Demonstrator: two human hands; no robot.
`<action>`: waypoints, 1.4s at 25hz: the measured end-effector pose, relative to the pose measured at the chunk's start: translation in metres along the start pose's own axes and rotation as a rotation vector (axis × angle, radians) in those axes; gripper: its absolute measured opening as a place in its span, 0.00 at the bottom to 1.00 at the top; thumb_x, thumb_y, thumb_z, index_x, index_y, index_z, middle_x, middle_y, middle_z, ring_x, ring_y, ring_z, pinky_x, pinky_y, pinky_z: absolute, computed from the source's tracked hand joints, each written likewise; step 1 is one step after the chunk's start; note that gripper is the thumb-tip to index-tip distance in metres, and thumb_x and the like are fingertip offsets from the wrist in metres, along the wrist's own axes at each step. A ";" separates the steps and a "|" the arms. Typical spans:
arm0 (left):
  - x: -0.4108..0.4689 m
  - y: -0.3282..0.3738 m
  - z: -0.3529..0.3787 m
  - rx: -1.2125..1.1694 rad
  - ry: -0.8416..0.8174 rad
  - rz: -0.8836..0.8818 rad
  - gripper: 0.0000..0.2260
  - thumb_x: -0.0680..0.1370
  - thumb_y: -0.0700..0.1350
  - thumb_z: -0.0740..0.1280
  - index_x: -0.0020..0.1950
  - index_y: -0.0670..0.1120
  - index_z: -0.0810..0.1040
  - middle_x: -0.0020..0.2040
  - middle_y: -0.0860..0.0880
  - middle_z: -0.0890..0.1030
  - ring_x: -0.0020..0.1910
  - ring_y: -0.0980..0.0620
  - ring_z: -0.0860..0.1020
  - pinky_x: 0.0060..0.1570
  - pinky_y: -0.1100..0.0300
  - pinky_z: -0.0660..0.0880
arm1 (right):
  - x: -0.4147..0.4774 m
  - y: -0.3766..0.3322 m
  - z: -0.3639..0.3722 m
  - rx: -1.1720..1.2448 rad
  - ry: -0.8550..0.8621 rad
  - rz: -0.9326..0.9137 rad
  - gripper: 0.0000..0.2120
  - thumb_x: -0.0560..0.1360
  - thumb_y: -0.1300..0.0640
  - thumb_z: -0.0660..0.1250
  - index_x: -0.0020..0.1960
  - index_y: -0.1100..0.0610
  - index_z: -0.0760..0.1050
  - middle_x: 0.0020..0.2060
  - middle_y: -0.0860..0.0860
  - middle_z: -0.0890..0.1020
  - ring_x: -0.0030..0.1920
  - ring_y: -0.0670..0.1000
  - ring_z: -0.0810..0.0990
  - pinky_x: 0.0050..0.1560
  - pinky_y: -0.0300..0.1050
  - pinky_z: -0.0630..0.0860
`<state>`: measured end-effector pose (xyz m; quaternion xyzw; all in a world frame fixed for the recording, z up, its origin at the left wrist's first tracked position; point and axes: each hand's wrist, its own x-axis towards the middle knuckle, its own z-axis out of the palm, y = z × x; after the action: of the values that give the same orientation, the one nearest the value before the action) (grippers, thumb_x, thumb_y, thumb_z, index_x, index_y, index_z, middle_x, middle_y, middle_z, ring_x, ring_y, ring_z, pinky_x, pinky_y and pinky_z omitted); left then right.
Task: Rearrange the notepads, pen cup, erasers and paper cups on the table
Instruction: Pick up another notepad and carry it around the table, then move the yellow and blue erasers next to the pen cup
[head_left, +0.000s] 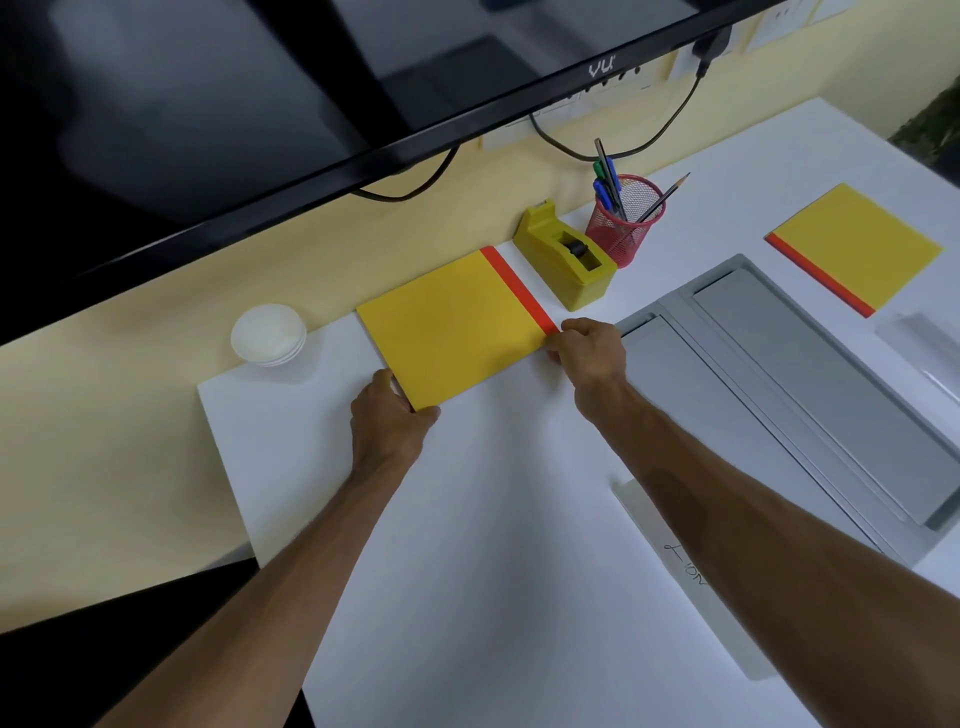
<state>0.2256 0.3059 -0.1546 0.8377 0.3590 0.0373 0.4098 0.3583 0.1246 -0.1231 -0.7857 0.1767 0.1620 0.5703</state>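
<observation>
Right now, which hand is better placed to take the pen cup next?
Right hand, probably: it sits at the notepad's right corner, nearer the pen cup. The left hand is across the pad, farther away.

Desk (519, 519): white. Both notepads (452, 325) (857, 247): yellow, orange-red spine strip. Tape dispenser (569, 257): olive-yellow. Pen cup (623, 223): red mesh. Paper cups (268, 334): white. Tray (805, 374): grey.

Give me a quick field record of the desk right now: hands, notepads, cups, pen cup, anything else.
left hand: grips near corner of near notepad
right hand: pinches its orange-strip corner
second notepad: far right, untouched
paper cups: stacked, left of near notepad
pen cup: red mesh, upright, by wall
tape dispenser: between near notepad and pen cup
grey tray: right of hands
erasers: none identifiable
</observation>
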 end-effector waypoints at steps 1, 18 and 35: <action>0.001 0.000 0.000 0.003 -0.003 -0.001 0.22 0.66 0.45 0.81 0.54 0.41 0.76 0.45 0.42 0.82 0.47 0.40 0.81 0.48 0.45 0.79 | -0.002 -0.001 0.001 0.035 -0.011 0.005 0.09 0.69 0.63 0.70 0.48 0.60 0.83 0.47 0.57 0.84 0.52 0.59 0.82 0.55 0.56 0.81; -0.095 0.046 -0.028 0.100 -0.291 0.293 0.14 0.78 0.48 0.70 0.62 0.45 0.78 0.58 0.46 0.77 0.52 0.48 0.79 0.54 0.51 0.77 | -0.126 0.024 -0.096 -0.483 -0.129 -0.460 0.12 0.76 0.62 0.68 0.59 0.58 0.81 0.57 0.54 0.79 0.50 0.51 0.81 0.47 0.39 0.78; -0.439 0.165 -0.004 0.196 -0.748 0.987 0.15 0.80 0.49 0.68 0.66 0.48 0.77 0.67 0.50 0.75 0.64 0.49 0.74 0.66 0.47 0.72 | -0.462 0.160 -0.375 -0.501 0.364 -0.274 0.18 0.80 0.50 0.65 0.67 0.56 0.74 0.61 0.52 0.77 0.58 0.49 0.78 0.51 0.35 0.66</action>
<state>-0.0062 -0.0357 0.0672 0.8948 -0.2361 -0.1066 0.3637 -0.1049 -0.2357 0.0649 -0.9338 0.1232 -0.0209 0.3352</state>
